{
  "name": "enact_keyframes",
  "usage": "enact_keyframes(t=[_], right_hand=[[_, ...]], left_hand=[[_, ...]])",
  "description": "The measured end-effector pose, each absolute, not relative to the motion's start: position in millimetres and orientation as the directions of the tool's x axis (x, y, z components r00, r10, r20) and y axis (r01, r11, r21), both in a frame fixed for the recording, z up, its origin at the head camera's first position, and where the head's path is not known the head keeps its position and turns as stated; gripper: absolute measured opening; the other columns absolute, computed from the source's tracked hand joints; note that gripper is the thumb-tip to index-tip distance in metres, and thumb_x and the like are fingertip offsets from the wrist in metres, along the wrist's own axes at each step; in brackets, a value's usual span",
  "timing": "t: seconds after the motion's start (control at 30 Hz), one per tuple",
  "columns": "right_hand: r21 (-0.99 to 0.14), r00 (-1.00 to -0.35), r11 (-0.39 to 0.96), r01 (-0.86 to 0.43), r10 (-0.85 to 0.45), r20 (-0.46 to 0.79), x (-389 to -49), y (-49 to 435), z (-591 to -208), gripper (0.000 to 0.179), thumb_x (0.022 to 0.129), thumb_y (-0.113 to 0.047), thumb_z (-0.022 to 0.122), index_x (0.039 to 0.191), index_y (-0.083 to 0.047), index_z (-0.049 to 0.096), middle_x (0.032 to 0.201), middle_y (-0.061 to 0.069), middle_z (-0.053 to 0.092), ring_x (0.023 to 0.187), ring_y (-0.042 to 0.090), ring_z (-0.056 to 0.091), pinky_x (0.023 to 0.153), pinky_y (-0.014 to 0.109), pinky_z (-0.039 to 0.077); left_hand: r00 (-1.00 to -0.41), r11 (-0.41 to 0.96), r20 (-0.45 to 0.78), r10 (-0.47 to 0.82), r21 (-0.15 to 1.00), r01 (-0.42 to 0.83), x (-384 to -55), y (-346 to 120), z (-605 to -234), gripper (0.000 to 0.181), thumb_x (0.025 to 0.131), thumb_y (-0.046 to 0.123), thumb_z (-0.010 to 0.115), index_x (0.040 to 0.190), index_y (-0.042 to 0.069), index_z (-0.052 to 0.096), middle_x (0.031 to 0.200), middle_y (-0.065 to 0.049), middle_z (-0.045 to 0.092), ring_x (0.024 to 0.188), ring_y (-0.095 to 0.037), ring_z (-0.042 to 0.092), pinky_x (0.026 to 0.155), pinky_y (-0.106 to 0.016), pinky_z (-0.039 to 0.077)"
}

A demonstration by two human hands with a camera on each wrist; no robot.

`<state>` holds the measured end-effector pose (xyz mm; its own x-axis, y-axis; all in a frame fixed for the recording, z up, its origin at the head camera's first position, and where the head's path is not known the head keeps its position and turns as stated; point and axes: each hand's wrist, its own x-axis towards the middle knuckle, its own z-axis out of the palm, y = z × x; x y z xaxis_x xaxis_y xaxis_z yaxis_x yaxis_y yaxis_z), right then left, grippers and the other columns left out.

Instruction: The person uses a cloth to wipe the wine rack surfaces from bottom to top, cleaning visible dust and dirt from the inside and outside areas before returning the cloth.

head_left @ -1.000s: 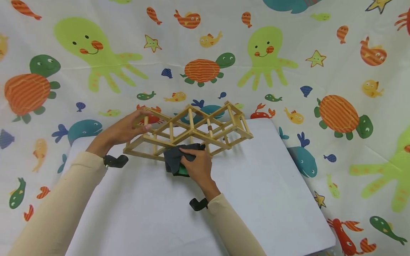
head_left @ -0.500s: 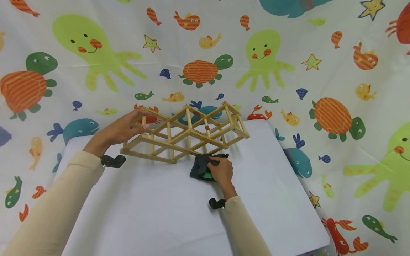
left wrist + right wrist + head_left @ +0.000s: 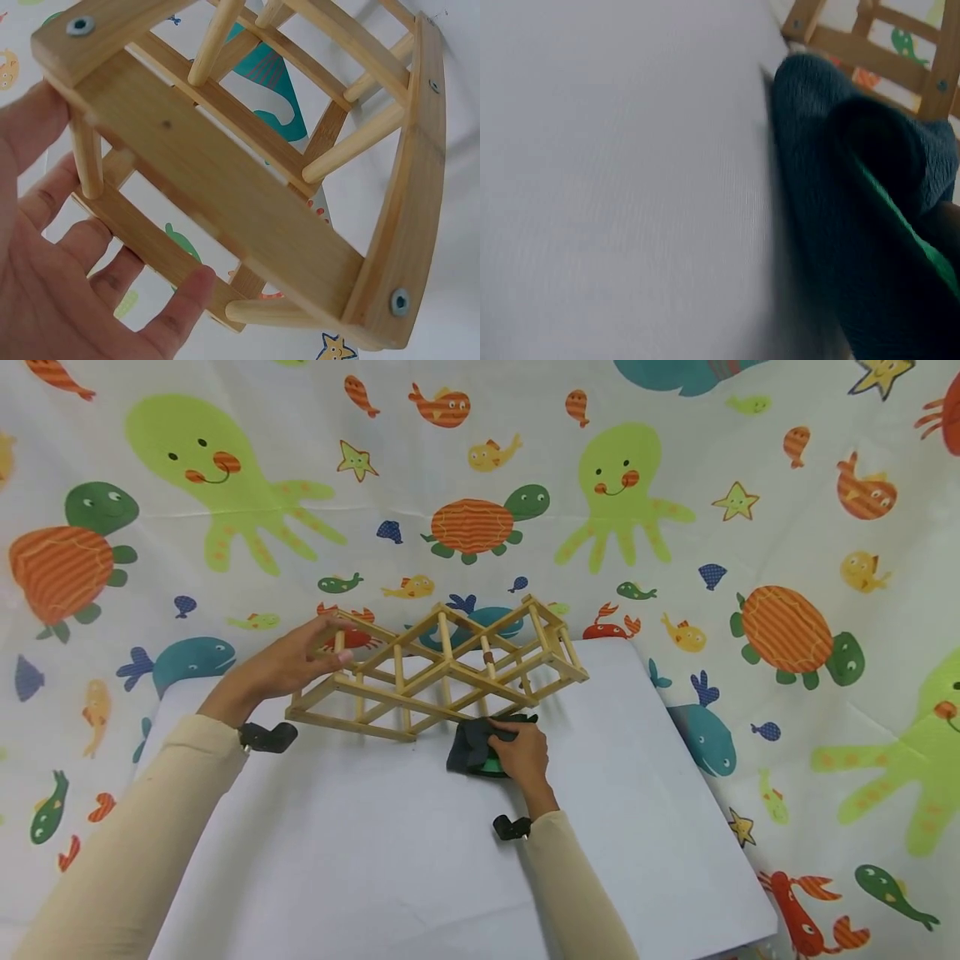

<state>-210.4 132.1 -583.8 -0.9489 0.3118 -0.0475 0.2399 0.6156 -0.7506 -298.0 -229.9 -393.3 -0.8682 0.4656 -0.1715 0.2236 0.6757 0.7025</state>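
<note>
Left hand (image 3: 282,662) around wooden rack (image 3: 491,682), left end; right hand (image 3: 526,755) around cloth (image 3: 468,746) alongside.

Since a second ago, right hand (image 3: 525,756) and the dark cloth (image 3: 469,747) it grips shifted right along near side of wooden rack (image 3: 444,667). Lower front bar's end (image 3: 405,736), hidden behind cloth then, now shows; cloth overlaps less of rack in head view.

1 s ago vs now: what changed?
In the head view, the right hand has moved the dark cloth rightward along the front of the wooden lattice rack, mostly in the first half second. No new grasp or release. Left hand stays at the rack's left end; rack unmoved.
</note>
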Motion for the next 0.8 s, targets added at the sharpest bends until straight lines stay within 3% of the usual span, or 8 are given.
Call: enact_keyframes(t=[0.07, 0.17, 0.33, 0.5, 0.63, 0.8], right_hand=[[-0.739, -0.946, 0.624, 0.254, 0.32, -0.054, -208, 137, -585, 0.024, 0.09, -0.03, 0.083, 0.113, -0.039, 0.084, 0.127, 0.005, 0.078, 0.108, 0.031, 0.074, 0.075, 0.044, 0.06], [-0.759, -0.956, 0.628, 0.172, 0.291, 0.024, -200, 139, -583, 0.024, 0.09, -0.028, 0.082, 0.111, -0.037, 0.085, 0.127, 0.006, 0.079, 0.113, 0.033, 0.073, 0.086, 0.052, 0.061], [-0.835, -0.934, 0.51, -0.205, 0.152, 0.322, -189, 131, -567, 0.027, 0.09, -0.014, 0.083, 0.111, -0.03, 0.086, 0.12, 0.006, 0.081, 0.114, 0.03, 0.074, 0.098, 0.049, 0.061], [-0.827, -0.843, 0.276, -0.49, 0.09, 0.53, -194, 115, -522, 0.031, 0.09, -0.002, 0.08, 0.117, -0.016, 0.084, 0.122, 0.012, 0.079, 0.11, 0.027, 0.076, 0.094, 0.034, 0.063], [-0.824, -0.824, 0.186, -0.535, 0.102, 0.558, -207, 101, -485, 0.032, 0.093, -0.001, 0.077, 0.123, -0.011, 0.081, 0.129, 0.014, 0.077, 0.12, 0.028, 0.074, 0.103, 0.033, 0.06], [-0.863, -0.869, 0.237, -0.447, 0.114, 0.481, -217, 97, -473, 0.035, 0.093, -0.005, 0.076, 0.123, -0.024, 0.081, 0.13, 0.006, 0.077, 0.123, 0.02, 0.073, 0.106, 0.037, 0.059]], left_hand=[[-0.87, 0.675, -0.17, 0.464, 0.704, 0.222, -297, -230, -394, 0.06, 0.109, 0.036, 0.06, 0.161, 0.017, 0.035, 0.176, -0.022, 0.022, 0.159, -0.056, 0.023, 0.119, -0.083, 0.022], [-0.865, 0.672, -0.173, 0.472, 0.705, 0.226, -298, -229, -394, 0.061, 0.109, 0.038, 0.06, 0.161, 0.017, 0.035, 0.175, -0.021, 0.025, 0.159, -0.055, 0.023, 0.12, -0.082, 0.022], [-0.868, 0.677, -0.169, 0.467, 0.699, 0.228, -297, -233, -392, 0.061, 0.109, 0.037, 0.061, 0.161, 0.019, 0.035, 0.174, -0.021, 0.026, 0.158, -0.055, 0.025, 0.118, -0.083, 0.024], [-0.871, 0.681, -0.179, 0.457, 0.7, 0.214, -298, -236, -390, 0.062, 0.109, 0.036, 0.061, 0.162, 0.021, 0.033, 0.175, -0.021, 0.024, 0.157, -0.056, 0.024, 0.117, -0.084, 0.024], [-0.872, 0.685, -0.184, 0.454, 0.698, 0.209, -297, -236, -391, 0.064, 0.109, 0.041, 0.061, 0.163, 0.021, 0.033, 0.174, -0.023, 0.026, 0.155, -0.058, 0.026, 0.116, -0.084, 0.025], [-0.867, 0.669, -0.167, 0.47, 0.708, 0.226, -298, -233, -392, 0.06, 0.11, 0.038, 0.059, 0.161, 0.019, 0.034, 0.177, -0.021, 0.018, 0.158, -0.057, 0.022, 0.119, -0.083, 0.022]])
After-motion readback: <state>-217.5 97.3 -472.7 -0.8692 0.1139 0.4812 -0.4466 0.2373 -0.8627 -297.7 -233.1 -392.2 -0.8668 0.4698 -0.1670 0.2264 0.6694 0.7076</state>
